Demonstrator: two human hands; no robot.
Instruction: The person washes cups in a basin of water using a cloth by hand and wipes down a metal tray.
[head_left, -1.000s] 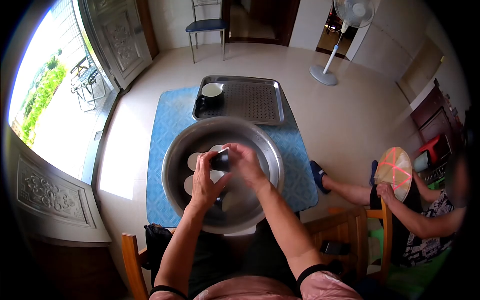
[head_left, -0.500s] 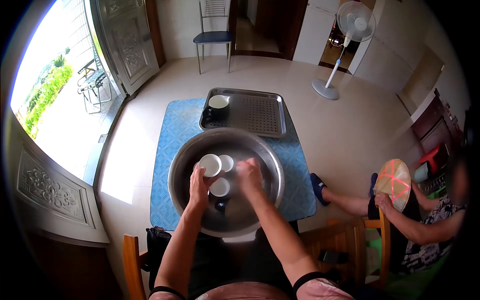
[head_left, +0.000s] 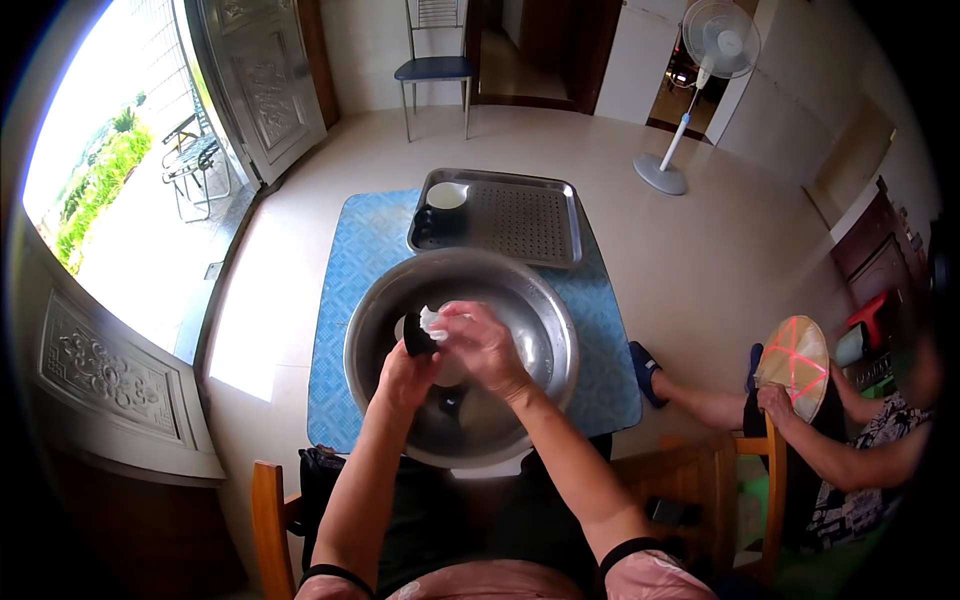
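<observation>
Black cup [head_left: 416,338] gripped by left fingers [head_left: 398,364], right fingers [head_left: 474,322] closed on white wad [head_left: 431,322]

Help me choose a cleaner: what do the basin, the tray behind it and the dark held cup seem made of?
Basin: metal, probably stainless steel, satin; its grey rim catches the light.
Tray: likely steel too, glossier; its grey, perforated surface and rim shine.
Dark cup: perhaps glazed ceramic or smooth plastic; little of its black side shows.

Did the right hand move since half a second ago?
Yes. Judged against the metal bowl, the right hand has moved left, away from the bowl's right rim and closer to the left hand.
</observation>
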